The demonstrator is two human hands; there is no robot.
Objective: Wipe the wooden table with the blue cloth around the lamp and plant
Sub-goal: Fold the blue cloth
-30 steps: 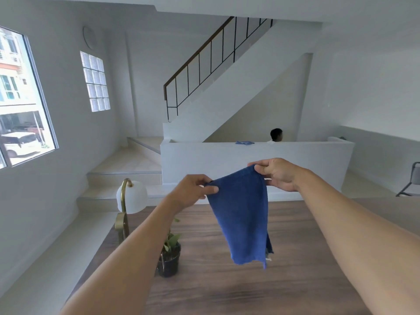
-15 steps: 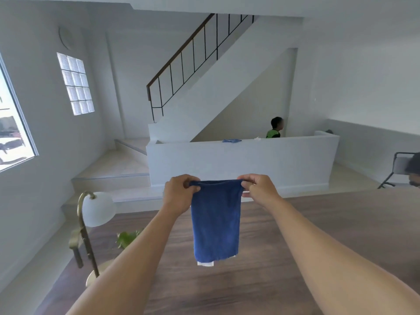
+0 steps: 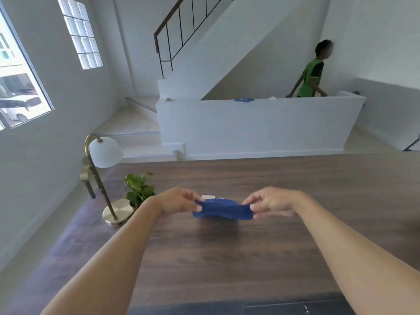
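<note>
The blue cloth (image 3: 223, 210) is folded into a short band and stretched between both hands, low over the middle of the wooden table (image 3: 227, 258). My left hand (image 3: 176, 201) pinches its left end and my right hand (image 3: 271, 201) pinches its right end. A white edge peeks out behind the cloth. On the table's left side stands a brass lamp (image 3: 96, 176) with a white globe shade and a round base. A small green potted plant (image 3: 139, 189) sits just right of the lamp base, close to my left wrist; its pot is hidden.
Beyond the table's far edge is a low white wall (image 3: 261, 126) with another blue cloth on top. A person in a green shirt (image 3: 311, 73) moves behind it. A stair with a black railing rises at the back. Windows line the left wall.
The cloth hung down full length from both hands at chest height; now it is gathered into a short band and lowered close to the tabletop. The view has tilted down toward the table.
</note>
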